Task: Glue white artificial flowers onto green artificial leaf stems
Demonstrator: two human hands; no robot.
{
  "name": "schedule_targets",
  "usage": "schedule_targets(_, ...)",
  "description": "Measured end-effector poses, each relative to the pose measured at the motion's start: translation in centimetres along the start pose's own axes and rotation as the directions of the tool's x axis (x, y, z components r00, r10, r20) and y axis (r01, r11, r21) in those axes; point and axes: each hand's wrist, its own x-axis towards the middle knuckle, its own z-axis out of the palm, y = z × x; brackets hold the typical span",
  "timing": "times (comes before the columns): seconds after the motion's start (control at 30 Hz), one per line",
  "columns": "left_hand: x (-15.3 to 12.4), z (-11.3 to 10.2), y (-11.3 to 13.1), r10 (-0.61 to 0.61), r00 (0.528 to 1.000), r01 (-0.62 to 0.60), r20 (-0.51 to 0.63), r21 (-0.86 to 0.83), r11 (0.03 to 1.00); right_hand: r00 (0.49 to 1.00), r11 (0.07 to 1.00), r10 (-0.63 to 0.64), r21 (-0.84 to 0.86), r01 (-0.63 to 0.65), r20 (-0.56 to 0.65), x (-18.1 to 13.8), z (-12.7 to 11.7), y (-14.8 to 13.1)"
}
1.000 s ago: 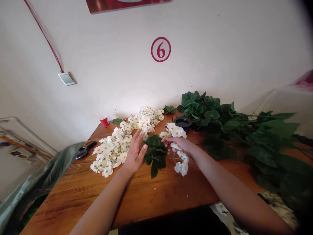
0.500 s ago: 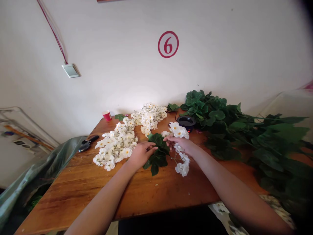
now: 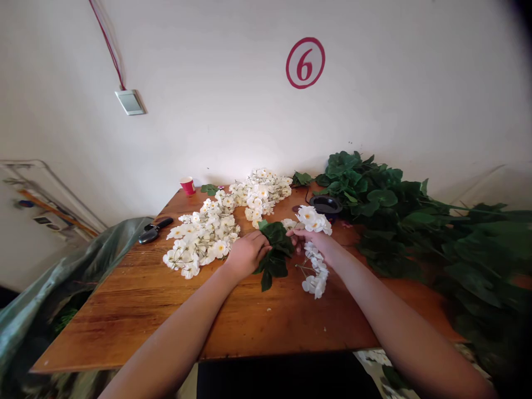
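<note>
My left hand (image 3: 249,255) is closed on a small cluster of dark green artificial leaves (image 3: 276,260), held above the middle of the wooden table. Close by on the right, my right hand (image 3: 310,242) has its fingers curled around a sprig of white artificial flowers (image 3: 312,219). Some of its blossoms stick up over the hand, and others hang below it (image 3: 316,277). The stems between my fingers are mostly hidden. Left of my left hand lies a heap of white flowers (image 3: 203,235), with a second heap (image 3: 261,191) farther back.
A round black pot (image 3: 326,206) stands behind my right hand. A big pile of green leaves (image 3: 374,194) covers the table's right side. At the left are black-handled scissors or cutters (image 3: 153,230) and a red paper cup (image 3: 188,185). Green plastic sheeting (image 3: 95,266) hangs beside the table.
The view has shifted slightly. My left hand's fingers have folded further over the leaf cluster, which has turned a little. The right hand keeps its hold on the flowers.
</note>
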Motion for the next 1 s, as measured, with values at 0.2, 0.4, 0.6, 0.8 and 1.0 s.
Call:
schedule_targets(0.2,-0.5,0.3,0.6,0.035,0.998,-0.035,-0.060,-0.001,0.999,0.991,0.999,0.032,0.014,-0.030,-0.131,0.4,-0.3,-0.2)
schedule_targets(0.4,-0.5,2.2,2.1,0.101,0.990,-0.128,0.097,0.342,0.931,0.959,0.946,-0.108,-0.322,0.019,-0.261,0.2,0.0,-0.5)
schedule_targets(0.6,-0.6,3.4,3.9,0.033,0.987,-0.106,0.158,0.480,0.871,0.900,0.697,-0.280,-0.715,-0.050,-0.336,-2.1,-0.8,-2.1)
schedule_targets(0.8,-0.7,3.7,4.6,0.023,0.981,-0.112,0.195,0.462,0.880,0.454,0.400,-0.809,-0.916,-0.041,-0.374,-4.4,1.3,-3.4)
schedule_targets(1.0,-0.7,4.3,3.8,0.032,0.970,-0.129,0.240,0.400,0.907,0.171,0.057,-0.985,-0.983,0.172,-0.027,-5.4,4.8,-4.2)
